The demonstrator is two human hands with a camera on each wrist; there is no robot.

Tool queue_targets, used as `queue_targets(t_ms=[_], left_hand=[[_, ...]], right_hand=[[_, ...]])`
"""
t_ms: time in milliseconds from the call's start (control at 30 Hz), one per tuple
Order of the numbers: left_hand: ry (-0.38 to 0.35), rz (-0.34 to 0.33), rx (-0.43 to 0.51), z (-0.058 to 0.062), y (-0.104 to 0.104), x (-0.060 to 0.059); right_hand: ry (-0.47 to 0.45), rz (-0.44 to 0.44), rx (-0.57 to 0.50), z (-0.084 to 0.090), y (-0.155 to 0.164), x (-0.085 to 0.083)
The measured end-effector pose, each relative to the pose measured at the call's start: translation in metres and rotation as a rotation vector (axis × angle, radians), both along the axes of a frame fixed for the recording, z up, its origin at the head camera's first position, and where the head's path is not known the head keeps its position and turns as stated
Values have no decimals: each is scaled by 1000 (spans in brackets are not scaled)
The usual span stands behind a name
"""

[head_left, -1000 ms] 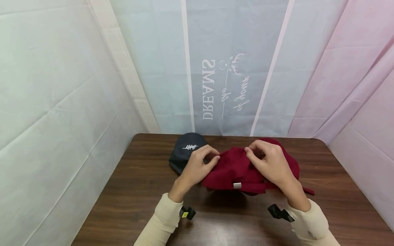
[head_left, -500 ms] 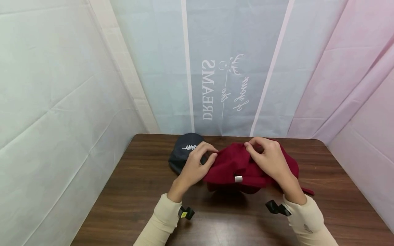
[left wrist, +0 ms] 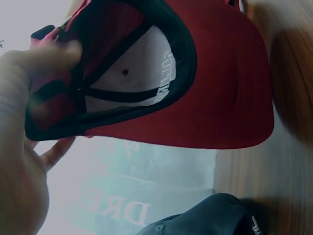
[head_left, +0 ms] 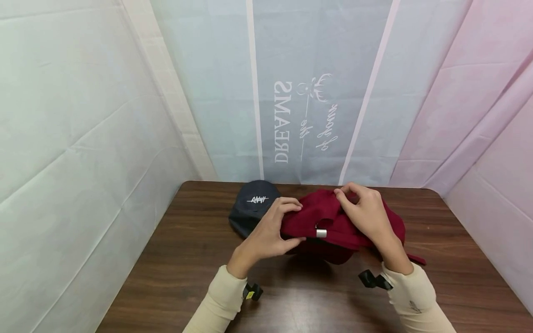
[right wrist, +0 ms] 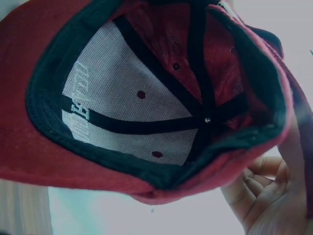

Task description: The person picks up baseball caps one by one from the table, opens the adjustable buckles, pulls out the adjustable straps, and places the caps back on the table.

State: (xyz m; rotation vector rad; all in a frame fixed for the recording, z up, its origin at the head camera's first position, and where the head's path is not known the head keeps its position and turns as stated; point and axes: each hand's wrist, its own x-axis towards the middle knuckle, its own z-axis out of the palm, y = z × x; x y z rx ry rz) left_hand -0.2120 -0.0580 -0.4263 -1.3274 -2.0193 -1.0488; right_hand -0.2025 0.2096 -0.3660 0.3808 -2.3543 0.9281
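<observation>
A red baseball cap (head_left: 310, 222) is held tilted above the table, its silver strap buckle (head_left: 321, 233) facing me. My left hand (head_left: 266, 236) grips its left side, fingers over the crown and thumb at the opening's edge. With thumb and fingertips, my right hand (head_left: 368, 215) pinches the top of the crown. Both wrist views look into the cap, where a dark sweatband (left wrist: 183, 54) and a pale front panel (right wrist: 129, 98) show. The left thumb is blurred in the left wrist view. Beyond my left hand lies a dark cap (head_left: 250, 210) with white lettering.
More red cloth (head_left: 395, 224) shows behind my right hand, with a narrow red strap end (head_left: 416, 259) on the wooden table (head_left: 166, 277). Whether it is a second cap I cannot tell. A printed curtain (head_left: 233, 92) hangs behind the table.
The left hand has shifted from pinching the crown's edge to a wider grip, its thumb now lower at the rim. The red cap's buckle side has risen. My right hand keeps its pinch.
</observation>
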Motion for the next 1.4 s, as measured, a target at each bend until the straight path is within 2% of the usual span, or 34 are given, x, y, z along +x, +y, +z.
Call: queue_targets(t_ms=[133,233,333,467,633,733,833,967,1167,1400], left_hand=[[121,51,64,-1,1,-2],[182,76,101,2,1,-2],[202,88,111,3,1,-2],[193,107,130,4,2,-1],[149,116,180,4,4,-1],[113,128,186,3,6,0],[70,161,160,0,8,2],[-6,214,127,-5,9,5],[-110,254,124,-9,12,6],[-194,269,96,-13,11,7]], right_hand=[[-23,-12,2,-1,0,0],[-51,-15,1,-1,1,2],[-63,-13,-5,-1,2,3],[-1,-7,-7,-1,2,7],[142,60,30,1,0,17],[205,150,105,-1,-2,23],[225,227,193,-6,-5,29],[202,261,293,-18,-11,35],[134,216,413,-32,-20,40],[23,195,409,-38,-22,36]])
